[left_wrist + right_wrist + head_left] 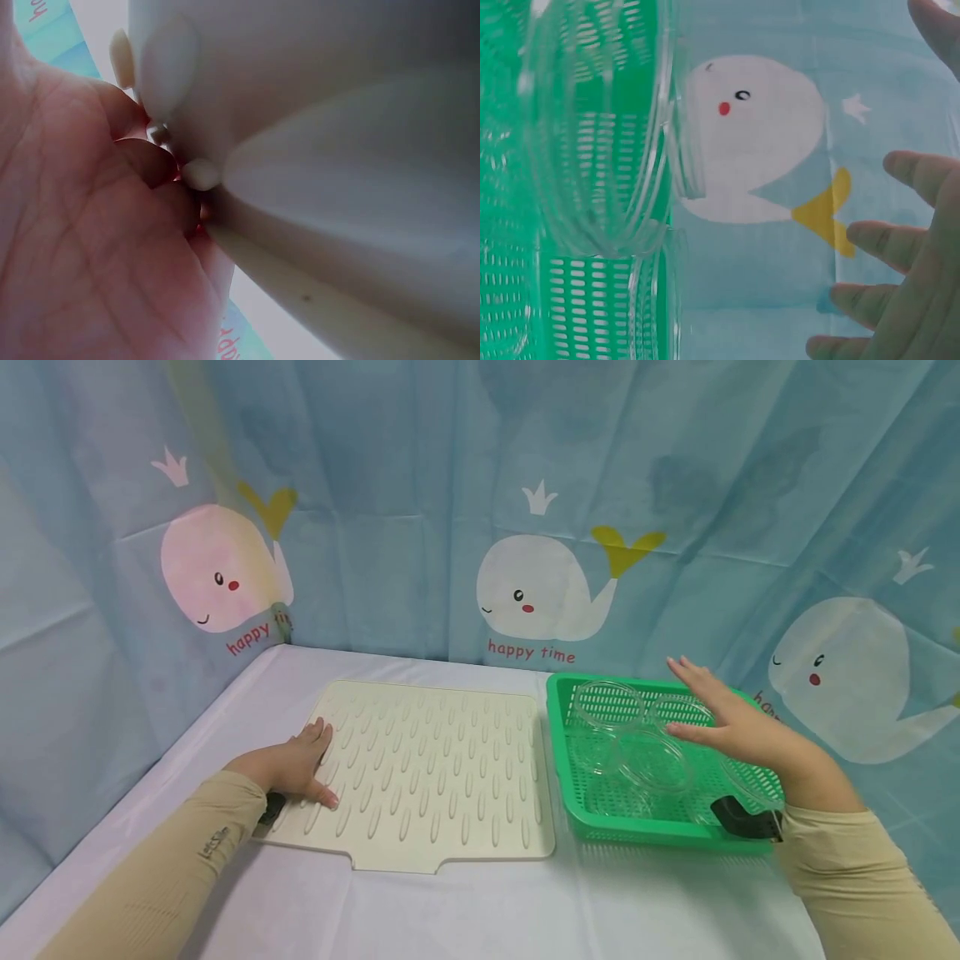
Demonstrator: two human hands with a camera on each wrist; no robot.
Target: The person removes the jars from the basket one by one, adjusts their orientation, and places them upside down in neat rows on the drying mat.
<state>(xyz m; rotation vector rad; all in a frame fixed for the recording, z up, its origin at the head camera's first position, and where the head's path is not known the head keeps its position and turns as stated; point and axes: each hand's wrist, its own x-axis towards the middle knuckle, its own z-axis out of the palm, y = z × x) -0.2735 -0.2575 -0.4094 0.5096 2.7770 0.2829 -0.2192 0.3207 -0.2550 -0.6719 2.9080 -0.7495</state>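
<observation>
A cream dish-draining board (420, 760) with raised oval ridges and a short spout at its front edge lies flat on the table. My left hand (298, 764) rests on the board's left side, fingers spread and nearly straight. In the left wrist view, the palm of that hand (97, 217) faces the board's blurred surface (337, 165). To the right stands a green plastic basket (558, 752) with several clear round containers (652, 764) in it. My right hand (750, 739) hovers over the basket's right part, fingers extended and holding nothing. The right wrist view shows its spread fingers (877, 240) apart from a clear container (604, 236).
A white cloth (495, 914) covers the table. Behind and to the left hangs a blue curtain (390, 585) printed with whales; it meets the table's back edge, close behind the basket and the board. A narrow gap separates the board from the basket.
</observation>
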